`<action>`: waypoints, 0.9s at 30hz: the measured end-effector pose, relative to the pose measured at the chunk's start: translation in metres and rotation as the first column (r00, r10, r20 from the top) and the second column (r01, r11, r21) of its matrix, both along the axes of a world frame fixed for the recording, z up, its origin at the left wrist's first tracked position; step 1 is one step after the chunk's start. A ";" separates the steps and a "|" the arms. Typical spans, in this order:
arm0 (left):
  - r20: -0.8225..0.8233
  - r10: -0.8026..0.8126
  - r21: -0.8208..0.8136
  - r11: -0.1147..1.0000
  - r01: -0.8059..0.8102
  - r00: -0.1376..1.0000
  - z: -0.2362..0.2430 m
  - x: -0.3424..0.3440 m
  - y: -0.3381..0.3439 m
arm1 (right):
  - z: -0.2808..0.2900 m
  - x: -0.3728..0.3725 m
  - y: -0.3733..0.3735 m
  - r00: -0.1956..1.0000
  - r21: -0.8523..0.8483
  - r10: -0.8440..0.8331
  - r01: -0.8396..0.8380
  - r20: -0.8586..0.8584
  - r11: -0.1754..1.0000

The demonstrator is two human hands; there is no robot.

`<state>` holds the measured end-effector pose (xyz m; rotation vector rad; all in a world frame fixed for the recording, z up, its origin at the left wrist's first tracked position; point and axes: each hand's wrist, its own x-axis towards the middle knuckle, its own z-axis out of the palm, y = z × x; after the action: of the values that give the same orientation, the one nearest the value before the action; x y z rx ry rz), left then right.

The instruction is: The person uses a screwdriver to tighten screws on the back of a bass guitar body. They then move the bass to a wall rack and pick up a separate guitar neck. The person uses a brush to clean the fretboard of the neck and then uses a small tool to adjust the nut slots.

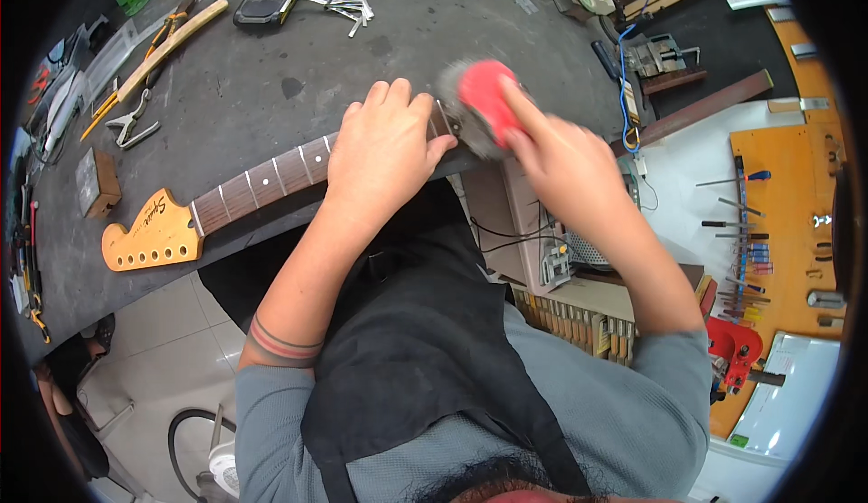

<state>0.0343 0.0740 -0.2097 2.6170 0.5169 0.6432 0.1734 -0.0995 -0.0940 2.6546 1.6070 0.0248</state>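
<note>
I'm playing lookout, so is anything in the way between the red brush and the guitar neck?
Nothing visible at the neck's right end, where the right hand holds the brush. Farther left, the left hand lies across the neck. The brush is blurred, so I can't tell whether it touches.

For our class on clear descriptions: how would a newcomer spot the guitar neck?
On the dark workbench, at its near edge, find the left hand. Beneath it lies the guitar neck, set apart by its yellowish headstock with a row of holes.
</note>
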 end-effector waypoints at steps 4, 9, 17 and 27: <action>-0.031 -0.013 -0.016 1.000 0.013 0.999 0.003 0.000 0.002 | -0.027 0.028 0.061 0.999 0.069 -0.010 0.013 -0.038 0.998; 0.015 0.004 -0.056 0.998 -0.003 1.000 0.000 -0.004 0.005 | 0.002 0.017 0.003 0.937 0.040 -0.084 0.104 -0.340 0.994; 0.015 -0.022 -0.073 0.997 0.023 1.000 0.000 -0.005 0.005 | 0.038 -0.016 -0.059 0.866 0.007 -0.197 0.226 -0.460 0.974; 0.007 -0.009 -0.074 0.997 0.009 1.000 -0.001 -0.006 0.009 | 0.004 0.022 0.012 0.958 0.094 0.014 0.013 -0.286 0.996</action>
<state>0.0282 0.0832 -0.2108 2.5454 0.5168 0.6172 0.1954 -0.0879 -0.0902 2.8384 1.7236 -0.3067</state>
